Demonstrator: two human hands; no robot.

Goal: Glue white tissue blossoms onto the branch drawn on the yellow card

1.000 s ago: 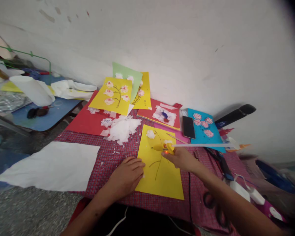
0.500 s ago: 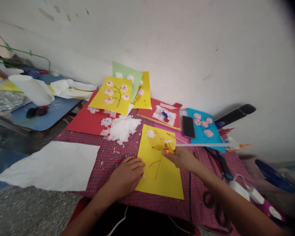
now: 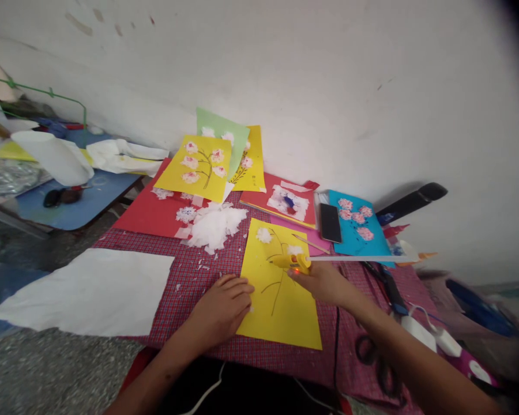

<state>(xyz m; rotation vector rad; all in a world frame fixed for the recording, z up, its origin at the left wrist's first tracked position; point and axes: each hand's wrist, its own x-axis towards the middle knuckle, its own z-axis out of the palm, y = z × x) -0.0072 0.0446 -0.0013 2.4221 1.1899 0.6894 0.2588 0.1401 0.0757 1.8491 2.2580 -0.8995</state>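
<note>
My right hand [image 3: 322, 281] grips a small yellow glue gun [image 3: 290, 262], its tip pointing left over a yellow sheet of paper [image 3: 285, 323]. A long white glue stick [image 3: 354, 259] juts out of the gun's back, and a red light glows on it. Drawn branches run up the sheet, with white paper flowers [image 3: 263, 235] near its top. Flat on the sheet's left edge and the cloth lies my left hand [image 3: 227, 302], fingers stretched out and holding nothing. Beyond it is a pile of torn white paper [image 3: 216, 225].
Finished flower pictures lean at the back, including a yellow one [image 3: 199, 167] and a blue one [image 3: 357, 222]. A phone [image 3: 330, 223] and a pencil [image 3: 309, 242] lie beyond the sheet. Scissors [image 3: 374, 360] are at right; white paper [image 3: 86, 294] hangs over the left edge.
The glue gun in my right hand has dipped slightly, its glue stick now sloping lower. My left hand stays on the sheet's edge.
</note>
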